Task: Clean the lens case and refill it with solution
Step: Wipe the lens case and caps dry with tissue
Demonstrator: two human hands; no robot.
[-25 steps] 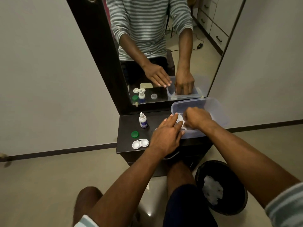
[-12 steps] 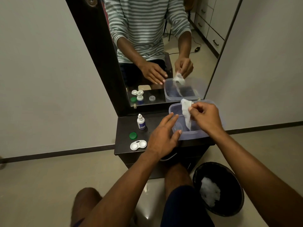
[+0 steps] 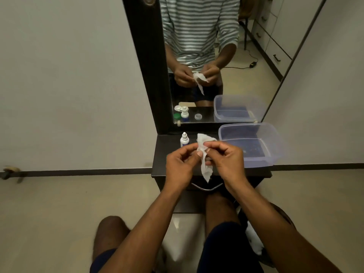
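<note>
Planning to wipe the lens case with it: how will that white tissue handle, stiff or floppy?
Probably floppy: the white tissue droops in a crumpled strip below where the left hand and right hand pinch it. It looks thin and light, so it likely tears easily if pulled hard. It would probably bunch up rather than slide when pushed.

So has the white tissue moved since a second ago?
Yes. The tissue left the plastic container and now hangs left of it, pinched by both hands over the dark table.
</note>
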